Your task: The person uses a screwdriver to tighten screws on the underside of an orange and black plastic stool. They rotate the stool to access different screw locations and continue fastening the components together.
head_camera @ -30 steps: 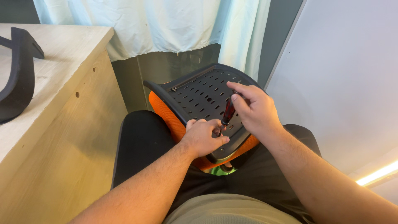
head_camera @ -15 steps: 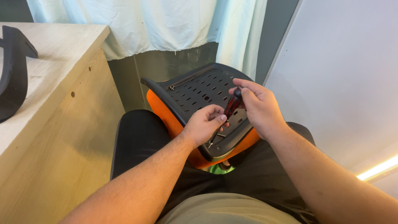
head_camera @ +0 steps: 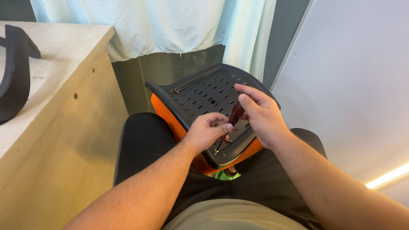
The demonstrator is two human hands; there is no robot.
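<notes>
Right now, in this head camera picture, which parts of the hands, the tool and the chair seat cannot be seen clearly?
- Screwdriver: only part of the red and black handle shows; the right hand covers its top.
- Its tip: too small, half hidden by the left hand.
- Underside of the black seat plate: turned away from the head camera.
- Orange cushion: mostly behind the plate.
- Curved black part on the wooden table: cut off by the left edge.
</notes>
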